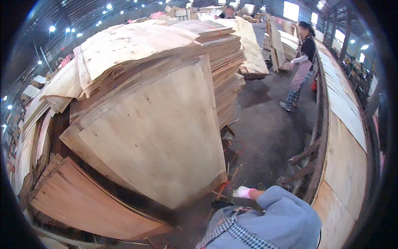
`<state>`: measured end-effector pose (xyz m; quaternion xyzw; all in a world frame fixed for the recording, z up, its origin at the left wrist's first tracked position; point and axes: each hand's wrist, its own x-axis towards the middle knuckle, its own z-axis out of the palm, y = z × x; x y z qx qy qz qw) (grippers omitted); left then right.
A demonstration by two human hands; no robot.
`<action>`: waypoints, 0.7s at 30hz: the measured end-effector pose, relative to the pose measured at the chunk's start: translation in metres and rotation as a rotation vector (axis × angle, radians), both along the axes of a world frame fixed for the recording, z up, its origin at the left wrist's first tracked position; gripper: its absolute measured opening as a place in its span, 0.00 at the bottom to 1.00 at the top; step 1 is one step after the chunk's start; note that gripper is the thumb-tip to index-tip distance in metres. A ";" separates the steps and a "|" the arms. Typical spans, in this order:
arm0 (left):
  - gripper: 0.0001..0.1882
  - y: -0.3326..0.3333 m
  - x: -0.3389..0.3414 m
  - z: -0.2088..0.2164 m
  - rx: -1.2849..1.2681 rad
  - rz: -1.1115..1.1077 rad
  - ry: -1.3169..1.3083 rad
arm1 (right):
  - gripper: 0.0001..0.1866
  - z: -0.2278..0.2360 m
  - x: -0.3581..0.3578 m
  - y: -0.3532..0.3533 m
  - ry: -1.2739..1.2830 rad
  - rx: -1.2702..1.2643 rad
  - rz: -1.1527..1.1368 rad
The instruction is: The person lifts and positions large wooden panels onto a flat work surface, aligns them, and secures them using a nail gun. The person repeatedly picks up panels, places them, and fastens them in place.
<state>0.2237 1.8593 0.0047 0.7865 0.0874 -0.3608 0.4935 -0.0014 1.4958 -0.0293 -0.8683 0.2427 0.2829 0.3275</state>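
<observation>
My right hand [243, 192], in a white glove with a pink cuff, hangs at the front of my body below a grey-blue sleeve [286, 211]. Its fingers are too small and blurred to make out whether they are curled. A little to its left, with a gap between, is the lower corner of a large pale wood veneer sheet [153, 128]. That sheet leans with others against a tall veneer stack [224, 62]. Reddish veneer sheets [95, 203] lean lower at the left. My left hand is out of view.
A long bench [340, 166] covered with veneer sheets runs along the right. Farther down the aisle stands a person in an apron [302, 66] beside upright sheets [275, 39]. Wood scraps and orange string [226, 184] lie on the dark floor [265, 137].
</observation>
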 end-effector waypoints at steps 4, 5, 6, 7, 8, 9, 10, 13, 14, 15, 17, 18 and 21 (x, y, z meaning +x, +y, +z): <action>0.33 0.019 0.004 0.006 0.018 -0.080 0.003 | 0.28 0.024 -0.051 0.031 0.258 0.050 -0.280; 0.33 0.014 0.004 0.008 0.013 -0.107 0.004 | 0.29 0.016 -0.068 0.032 0.253 0.027 -0.345; 0.34 0.009 0.002 0.009 0.011 -0.140 0.004 | 0.30 0.010 -0.083 0.032 0.248 0.004 -0.410; 0.35 0.015 0.007 0.012 0.028 -0.134 -0.007 | 0.30 0.045 -0.069 0.042 0.220 0.029 -0.347; 0.36 0.007 0.005 0.014 0.024 -0.156 -0.006 | 0.30 0.053 -0.074 0.041 0.237 0.032 -0.379; 0.36 0.006 0.006 0.020 0.019 -0.155 -0.017 | 0.30 0.061 -0.070 0.039 0.246 0.029 -0.384; 0.37 -0.008 0.003 0.022 0.012 -0.176 -0.022 | 0.30 0.062 -0.077 0.033 0.259 0.033 -0.414; 0.40 -0.050 -0.004 0.025 0.009 -0.243 -0.036 | 0.29 0.040 -0.106 0.017 0.130 0.068 -0.401; 0.41 -0.064 -0.005 0.024 0.005 -0.265 -0.045 | 0.29 0.034 -0.115 0.007 0.123 0.079 -0.429; 0.41 -0.075 -0.007 0.025 0.012 -0.274 -0.053 | 0.29 0.026 -0.119 -0.001 0.111 0.096 -0.452; 0.43 -0.097 -0.012 0.031 0.028 -0.277 -0.059 | 0.29 0.058 -0.122 -0.009 0.067 0.110 -0.427; 0.44 -0.107 -0.014 0.033 0.037 -0.276 -0.067 | 0.29 0.047 -0.129 -0.015 0.055 0.124 -0.486; 0.46 -0.150 -0.035 0.036 0.027 -0.316 -0.063 | 0.30 -0.002 -0.198 -0.047 0.052 0.080 -0.650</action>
